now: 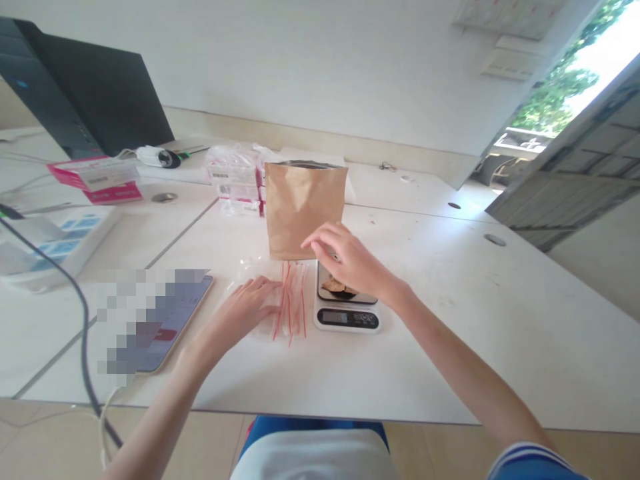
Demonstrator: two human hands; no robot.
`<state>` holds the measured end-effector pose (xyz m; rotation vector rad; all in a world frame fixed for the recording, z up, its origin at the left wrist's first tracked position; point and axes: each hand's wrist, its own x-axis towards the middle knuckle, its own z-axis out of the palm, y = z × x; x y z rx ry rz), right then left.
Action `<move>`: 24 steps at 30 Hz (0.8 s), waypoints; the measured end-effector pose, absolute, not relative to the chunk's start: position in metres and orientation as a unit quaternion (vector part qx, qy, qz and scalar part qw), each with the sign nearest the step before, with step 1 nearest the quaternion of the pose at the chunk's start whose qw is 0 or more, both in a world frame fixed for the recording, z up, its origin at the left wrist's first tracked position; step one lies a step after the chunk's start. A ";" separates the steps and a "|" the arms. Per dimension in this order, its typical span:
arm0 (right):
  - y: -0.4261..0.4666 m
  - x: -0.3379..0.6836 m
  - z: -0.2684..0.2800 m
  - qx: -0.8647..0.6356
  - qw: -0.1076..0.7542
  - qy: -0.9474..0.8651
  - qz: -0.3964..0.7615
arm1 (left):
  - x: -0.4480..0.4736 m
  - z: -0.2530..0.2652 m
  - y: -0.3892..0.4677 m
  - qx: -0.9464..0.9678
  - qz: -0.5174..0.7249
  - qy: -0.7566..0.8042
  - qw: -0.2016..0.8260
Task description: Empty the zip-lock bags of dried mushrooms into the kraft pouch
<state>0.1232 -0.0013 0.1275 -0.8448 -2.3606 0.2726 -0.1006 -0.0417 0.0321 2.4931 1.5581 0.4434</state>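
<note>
My left hand (253, 301) lies on a pile of clear zip bags (295, 300) with red strips, its fingers stretched out and thumb apart. Over the back of a white digital kitchen scale (324, 321) hovers my right hand (345, 253), fingers loosely bent and nothing visible in them. Brown dried pieces (336, 287) rest on the scale's dark plate, partly hidden by that hand. The scale's display is lit, but its digits are too small to read. Just behind stands a brown paper pouch (303, 207), upright with its top open, partly covered by my right fingers.
A phone or tablet (193, 303), partly pixelated, lies at the left with cables nearby. Pink-and-white boxes (235, 177) stand behind the bags, and more pink boxes (107, 177) lie farther left. A black computer case (105, 93) stands at the back left of the white table (475, 320).
</note>
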 end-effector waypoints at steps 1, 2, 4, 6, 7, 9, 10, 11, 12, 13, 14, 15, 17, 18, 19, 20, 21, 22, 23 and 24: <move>-0.008 0.126 0.118 -0.332 0.293 -0.888 0.123 | -0.100 0.035 -0.041 0.825 0.175 0.532 0.076; -0.013 0.129 0.110 -0.351 0.286 -0.881 0.141 | -0.097 0.041 -0.041 0.815 0.211 0.536 0.066; -0.019 0.132 0.099 -0.391 0.292 -0.853 0.184 | -0.090 0.058 -0.044 0.798 0.296 0.523 0.051; -0.021 0.132 0.096 -0.419 0.311 -0.813 0.257 | -0.078 0.075 -0.048 0.780 0.387 0.489 0.046; -0.021 0.132 0.096 -0.423 0.323 -0.790 0.305 | -0.072 0.082 -0.050 0.776 0.420 0.467 0.050; -0.018 0.130 0.099 -0.415 0.336 -0.737 0.413 | -0.059 0.090 -0.051 0.768 0.476 0.424 0.057; -0.016 0.130 0.101 -0.412 0.343 -0.709 0.459 | -0.054 0.091 -0.051 0.762 0.504 0.404 0.057; -0.014 0.131 0.102 -0.413 0.351 -0.683 0.489 | -0.049 0.090 -0.050 0.749 0.534 0.389 0.056; -0.011 0.133 0.102 -0.421 0.362 -0.662 0.504 | -0.045 0.087 -0.048 0.730 0.566 0.380 0.054; -0.009 0.135 0.102 -0.434 0.373 -0.647 0.504 | -0.042 0.084 -0.046 0.707 0.597 0.376 0.055; -0.006 0.139 0.101 -0.448 0.382 -0.638 0.496 | -0.039 0.080 -0.045 0.682 0.625 0.375 0.058; -0.005 0.143 0.101 -0.459 0.388 -0.634 0.487 | -0.037 0.076 -0.043 0.660 0.647 0.376 0.062; -0.004 0.151 0.100 -0.458 0.385 -0.642 0.479 | -0.035 0.069 -0.041 0.633 0.675 0.373 0.060; -0.004 0.155 0.100 -0.450 0.382 -0.654 0.474 | -0.034 0.065 -0.040 0.626 0.685 0.369 0.049; -0.006 0.159 0.099 -0.443 0.382 -0.667 0.461 | -0.033 0.062 -0.039 0.619 0.695 0.364 0.033; -0.008 0.163 0.098 -0.443 0.386 -0.682 0.435 | -0.033 0.059 -0.038 0.610 0.706 0.361 0.012; -0.010 0.167 0.096 -0.449 0.388 -0.699 0.400 | -0.033 0.056 -0.037 0.599 0.714 0.361 -0.008; -0.012 0.171 0.093 -0.458 0.383 -0.718 0.357 | -0.033 0.053 -0.036 0.590 0.721 0.362 -0.024; -0.015 0.174 0.089 -0.464 0.369 -0.742 0.312 | -0.033 0.051 -0.034 0.584 0.724 0.366 -0.034; -0.018 0.177 0.083 -0.466 0.346 -0.769 0.267 | -0.033 0.048 -0.033 0.583 0.722 0.371 -0.036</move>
